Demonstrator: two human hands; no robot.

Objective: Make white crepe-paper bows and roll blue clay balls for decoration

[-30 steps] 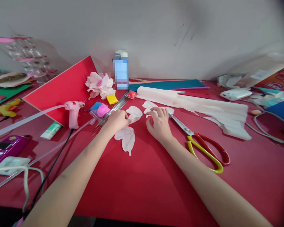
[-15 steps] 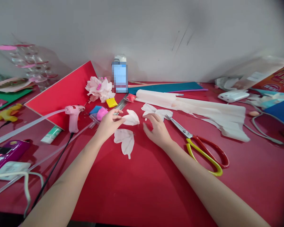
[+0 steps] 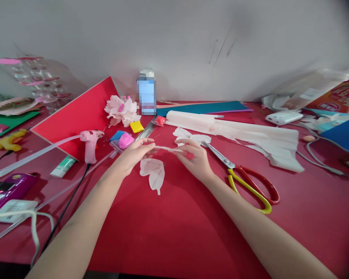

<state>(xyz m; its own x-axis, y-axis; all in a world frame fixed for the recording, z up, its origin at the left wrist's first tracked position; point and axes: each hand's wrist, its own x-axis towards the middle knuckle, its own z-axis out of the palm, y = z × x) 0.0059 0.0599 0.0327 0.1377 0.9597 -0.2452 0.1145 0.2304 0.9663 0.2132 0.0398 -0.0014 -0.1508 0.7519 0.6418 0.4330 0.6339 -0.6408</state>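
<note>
Holding a petal [image 3: 165,148] between them, both hands are hanging just over the table [image 3: 174,224]. The left hand [image 3: 130,155] is pinching the petal's left end with its thumb and fingertips. The right hand [image 3: 197,162] is pinching the right end the same way, with its other fingers curling loosely. The petal is showing only its thin edge, so it is looking like a pale strip running from hand to hand.

It is looking very light and soft, like thin crinkly paper, and it is probably easy to tear or crush. Taking it gently by the ends with the fingertips seems best, not squeezing the middle.

A second petal [image 3: 153,173] is lying flat on the table just below the hands. Scissors [image 3: 244,180] are lying near the right hand, and a glue gun [image 3: 90,141] is standing off to the left.
</note>
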